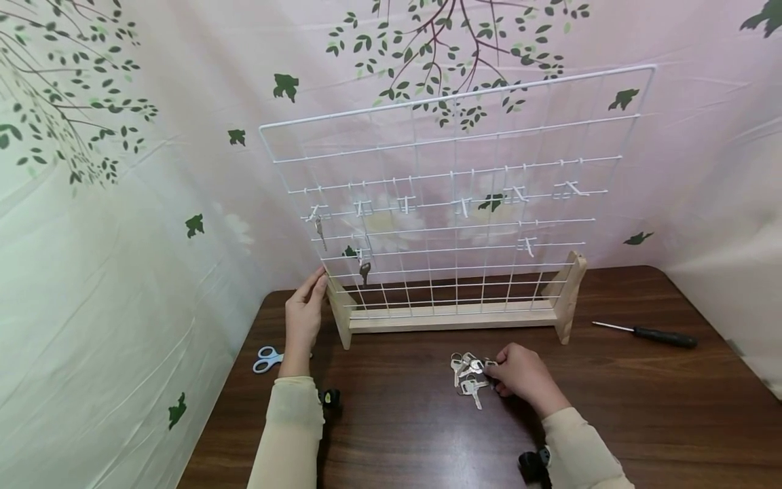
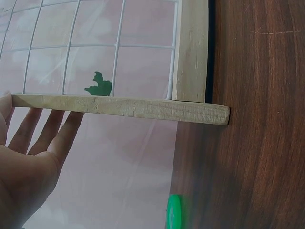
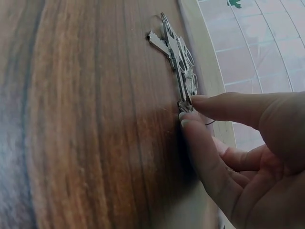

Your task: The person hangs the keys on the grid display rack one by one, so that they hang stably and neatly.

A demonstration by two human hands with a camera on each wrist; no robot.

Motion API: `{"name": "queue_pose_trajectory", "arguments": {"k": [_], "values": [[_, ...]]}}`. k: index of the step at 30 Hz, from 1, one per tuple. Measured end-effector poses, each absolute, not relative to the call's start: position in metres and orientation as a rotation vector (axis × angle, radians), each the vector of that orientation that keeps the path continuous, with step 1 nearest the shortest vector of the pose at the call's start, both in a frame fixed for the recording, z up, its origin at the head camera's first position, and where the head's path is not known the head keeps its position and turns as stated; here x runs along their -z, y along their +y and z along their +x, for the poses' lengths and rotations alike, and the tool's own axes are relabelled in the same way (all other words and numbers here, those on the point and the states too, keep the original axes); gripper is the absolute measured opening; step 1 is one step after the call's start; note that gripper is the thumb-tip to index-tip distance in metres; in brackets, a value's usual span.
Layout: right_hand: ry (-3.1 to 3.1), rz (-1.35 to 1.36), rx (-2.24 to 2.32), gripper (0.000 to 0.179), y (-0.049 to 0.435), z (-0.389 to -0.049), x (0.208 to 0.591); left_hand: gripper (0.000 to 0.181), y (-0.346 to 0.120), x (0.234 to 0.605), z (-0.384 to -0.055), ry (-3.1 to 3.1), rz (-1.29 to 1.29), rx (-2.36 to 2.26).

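A white wire grid rack (image 1: 455, 224) stands in a pale wooden base (image 1: 452, 319) on the brown table. My left hand (image 1: 303, 316) grips the left wooden upright (image 2: 119, 106), its fingers along that piece in the left wrist view. On the table before the rack lies a small pile of silver keys (image 1: 472, 387) with rings. At the pile's right edge my right hand (image 1: 524, 373) pinches a key (image 3: 186, 106) between thumb and forefinger; the fingertips hide part of it. One key (image 1: 320, 232) hangs from a left hook, and another key (image 1: 364, 273) hangs lower.
Several white hooks (image 1: 464, 206) line the grid. Blue-handled scissors (image 1: 265, 360) lie left, partly under the left forearm. A black-handled screwdriver (image 1: 662, 337) lies on the right. A green round-edged object (image 2: 174, 211) shows in the left wrist view. Patterned cloth (image 1: 214, 170) surrounds the table.
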State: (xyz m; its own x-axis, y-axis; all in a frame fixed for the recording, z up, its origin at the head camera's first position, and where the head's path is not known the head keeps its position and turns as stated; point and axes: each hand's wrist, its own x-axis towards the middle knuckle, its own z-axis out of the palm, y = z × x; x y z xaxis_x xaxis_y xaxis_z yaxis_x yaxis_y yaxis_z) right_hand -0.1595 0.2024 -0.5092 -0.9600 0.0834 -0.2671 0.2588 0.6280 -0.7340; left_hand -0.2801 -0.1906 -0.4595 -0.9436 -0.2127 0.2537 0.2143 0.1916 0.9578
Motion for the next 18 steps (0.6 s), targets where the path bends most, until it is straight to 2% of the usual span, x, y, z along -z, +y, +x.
{"name": "queue_pose_trajectory", "arguments": {"k": [18], "values": [[2.634,0.277,1.17,0.016,0.2035,-0.1633,0.5093,0.043,-0.1907,0.4596,-0.2791,-2.13,-0.013,1.826]]}}
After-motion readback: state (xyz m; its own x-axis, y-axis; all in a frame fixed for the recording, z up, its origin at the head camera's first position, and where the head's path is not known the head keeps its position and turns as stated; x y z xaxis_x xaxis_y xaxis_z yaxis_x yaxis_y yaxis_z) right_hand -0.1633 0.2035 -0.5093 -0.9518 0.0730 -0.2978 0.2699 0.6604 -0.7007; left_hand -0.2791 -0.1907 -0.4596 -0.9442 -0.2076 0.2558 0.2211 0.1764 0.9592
